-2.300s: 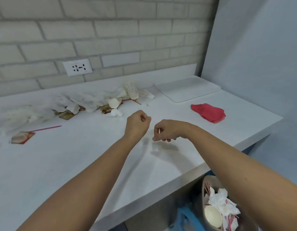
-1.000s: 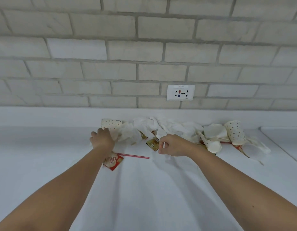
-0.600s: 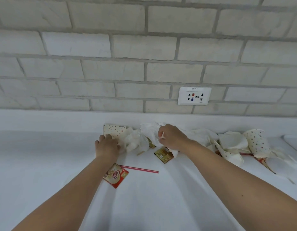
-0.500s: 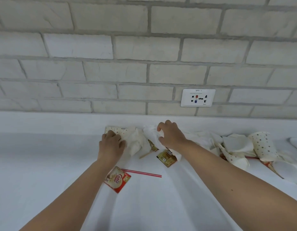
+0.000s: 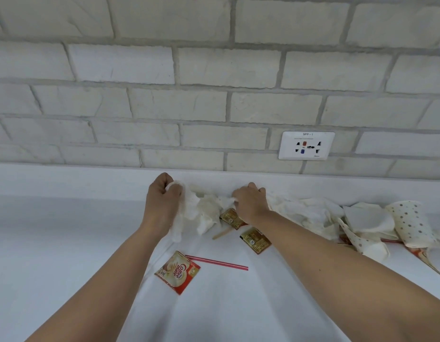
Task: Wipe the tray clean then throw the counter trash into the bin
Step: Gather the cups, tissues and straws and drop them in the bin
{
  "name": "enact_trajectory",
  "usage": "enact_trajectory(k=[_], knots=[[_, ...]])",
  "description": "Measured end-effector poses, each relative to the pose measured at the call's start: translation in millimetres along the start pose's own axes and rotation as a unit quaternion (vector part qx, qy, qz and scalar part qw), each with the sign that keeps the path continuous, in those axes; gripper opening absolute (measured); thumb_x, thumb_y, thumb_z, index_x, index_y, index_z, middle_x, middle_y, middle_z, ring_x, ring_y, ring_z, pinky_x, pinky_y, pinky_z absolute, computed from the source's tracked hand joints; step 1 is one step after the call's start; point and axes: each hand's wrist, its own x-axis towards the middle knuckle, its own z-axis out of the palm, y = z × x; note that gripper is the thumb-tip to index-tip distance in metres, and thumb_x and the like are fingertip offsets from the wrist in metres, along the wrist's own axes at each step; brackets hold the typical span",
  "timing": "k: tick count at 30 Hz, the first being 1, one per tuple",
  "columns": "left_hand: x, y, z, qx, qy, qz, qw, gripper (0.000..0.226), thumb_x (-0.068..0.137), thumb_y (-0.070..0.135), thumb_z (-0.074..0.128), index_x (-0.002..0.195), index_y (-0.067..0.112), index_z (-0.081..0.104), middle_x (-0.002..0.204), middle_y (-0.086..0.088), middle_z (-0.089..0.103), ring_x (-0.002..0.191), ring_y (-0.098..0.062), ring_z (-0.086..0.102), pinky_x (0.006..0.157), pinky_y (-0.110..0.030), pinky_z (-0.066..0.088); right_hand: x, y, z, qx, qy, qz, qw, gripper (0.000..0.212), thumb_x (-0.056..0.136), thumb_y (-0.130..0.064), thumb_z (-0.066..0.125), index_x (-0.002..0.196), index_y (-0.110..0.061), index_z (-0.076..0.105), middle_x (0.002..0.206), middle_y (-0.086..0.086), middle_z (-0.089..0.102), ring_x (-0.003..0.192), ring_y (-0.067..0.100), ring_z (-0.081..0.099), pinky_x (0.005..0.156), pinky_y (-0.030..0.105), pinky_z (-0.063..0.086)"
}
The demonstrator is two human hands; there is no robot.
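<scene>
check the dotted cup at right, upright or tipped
Tipped: the dotted cup lies on its side among the crumpled napkins.

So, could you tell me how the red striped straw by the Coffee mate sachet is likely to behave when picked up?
The straw is thin and lies flat on the smooth counter, so it will probably be fiddly to pinch and may roll or skid. It looks light and slender, so a firm grip would likely bend it.
</scene>
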Motion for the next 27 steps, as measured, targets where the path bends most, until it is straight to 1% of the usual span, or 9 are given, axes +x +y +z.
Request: enact_trajectory(k=[3,6,8,10,13,15,18,22,27], knots=[[-0.5,-3.5,-3.6,-0.018,0.015,-0.024,0.999,0.031,0.082,-0.004,0.033,0.062,0.019,0.027,0.060,0.001,0.026,0.054,-0.015,0.023,0.047,-0.029,0.020,-0.2,6.6,-23.6,0.241,0.082,0.029,0.967,0.031,0.098,-0.008,0.038,0.126,-0.008,0.052,0.121,0.011,0.057,0.102,0.020,0.053,0.086,0.030,0.039],[-1.8,-7.1,-6.1,-0.030,0.028,-0.039,0.998,0.026,0.078,0.001,0.034,0.061,0.021,0.034,0.061,0.000,0.031,0.056,-0.017,0.027,0.051,-0.031,0.021,-5.0,20.4,-51.8,0.366,0.172,0.034,0.914,0.027,0.098,-0.001,0.032,0.119,0.001,0.050,0.089,0.009,0.055,0.063,0.003,0.039,0.055,0.013,0.030],[-5.1,-4.4,-5.7,-0.034,0.021,-0.042,0.998,0.018,0.071,0.010,0.037,0.061,0.024,0.041,0.062,-0.002,0.036,0.058,-0.019,0.031,0.054,-0.032,0.025,-12.3,29.5,-67.3,0.426,0.206,0.069,0.878,0.022,0.099,-0.004,0.030,0.105,-0.005,0.052,0.073,0.001,0.045,0.057,0.004,0.035,0.047,0.011,0.028],[-10.8,0.8,-3.1,-0.044,0.005,-0.046,0.998,0.016,0.067,0.013,0.037,0.063,0.024,0.046,0.063,-0.004,0.039,0.060,-0.020,0.034,0.055,-0.032,0.027,-21.3,36.7,-76.8,0.489,0.210,0.097,0.841,0.024,0.100,-0.007,0.030,0.081,-0.014,0.043,0.067,0.000,0.037,0.056,0.011,0.032,0.050,0.018,0.027],[-22.0,10.6,4.6,-0.058,-0.015,-0.045,0.997,0.024,0.078,0.003,0.035,0.069,0.021,0.048,0.062,-0.005,0.037,0.057,-0.020,0.033,0.054,-0.031,0.026,-42.2,45.2,-86.5,0.561,0.187,0.137,0.795,0.017,0.098,-0.010,0.031,0.085,-0.009,0.043,0.078,0.005,0.040,0.067,0.017,0.035,0.054,0.028,0.028],[-31.2,19.4,9.2,-0.062,-0.026,-0.037,0.997,0.022,0.079,0.002,0.035,0.071,0.018,0.049,0.061,-0.004,0.036,0.056,-0.019,0.032,0.054,-0.030,0.026,-63.9,50.9,-91.7,0.567,0.172,0.157,0.790,0.017,0.098,-0.010,0.031,0.091,-0.008,0.047,0.078,0.004,0.041,0.065,0.015,0.036,0.049,0.022,0.030],[-50.3,34.4,19.9,-0.059,-0.052,-0.028,0.996,0.010,0.074,0.020,0.045,0.072,0.014,0.053,0.069,-0.005,0.044,0.068,-0.021,0.042,0.064,-0.033,0.033,-103.7,61.5,-95.9,0.547,0.170,0.178,0.800,0.018,0.094,-0.005,0.032,0.085,-0.009,0.047,0.070,0.004,0.039,0.060,0.016,0.035,0.048,0.022,0.029],[-79.7,47.5,47.9,-0.057,-0.084,-0.012,0.995,0.030,0.092,0.030,0.049,0.068,0.013,0.055,0.069,-0.003,0.048,0.066,-0.018,0.044,0.063,-0.029,0.035,-158.6,77.8,-99.3,0.523,0.177,0.206,0.808,0.025,0.090,0.001,0.036,0.069,-0.004,0.050,0.072,0.013,0.049,0.065,0.022,0.044,0.060,0.030,0.033],[-138.7,61.2,107.4,-0.066,-0.170,-0.008,0.983,0.047,0.097,0.036,0.042,0.058,0.011,0.051,0.058,-0.006,0.042,0.052,-0.015,0.039,0.058,-0.027,0.033,-244.4,106.1,-119.4,0.527,0.194,0.252,0.788,0.032,0.094,-0.005,0.038,0.063,-0.010,0.044,0.059,0.008,0.043,0.043,0.011,0.042,0.042,0.019,0.030]])
